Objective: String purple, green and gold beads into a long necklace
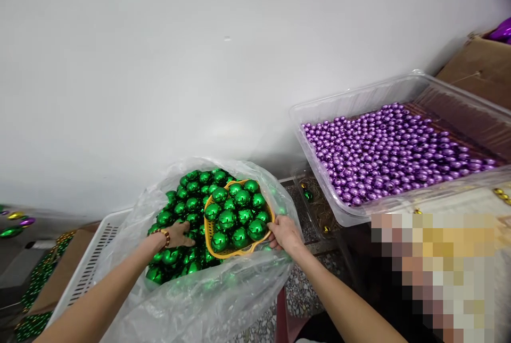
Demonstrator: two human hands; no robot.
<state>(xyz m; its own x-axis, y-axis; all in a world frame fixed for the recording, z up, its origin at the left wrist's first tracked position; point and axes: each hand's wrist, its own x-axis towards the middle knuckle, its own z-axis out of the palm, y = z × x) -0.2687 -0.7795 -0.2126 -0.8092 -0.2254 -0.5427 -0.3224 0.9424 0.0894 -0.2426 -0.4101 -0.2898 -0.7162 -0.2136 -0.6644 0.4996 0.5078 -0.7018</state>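
Note:
Shiny green balls point(192, 203) fill a clear plastic bag point(139, 220) that stands open. A yellow basket point(208, 234) heaped with larger-looking green balls point(227, 219) rests inside the bag, at its right side. My right hand point(284, 232) grips the basket's right rim between thumb and fingers. My left hand point(179, 235), with a beaded bracelet at the wrist, lies on the loose green balls left of the basket, its fingers apart and partly sunk among them.
A clear plastic tub point(339, 207) of small purple beads point(371, 146) stands at the right, beside a cardboard box point(475, 69). Behind the bag is a white wall point(159, 66). A white slotted crate point(90, 258) and green bead strings point(43, 279) are at the left.

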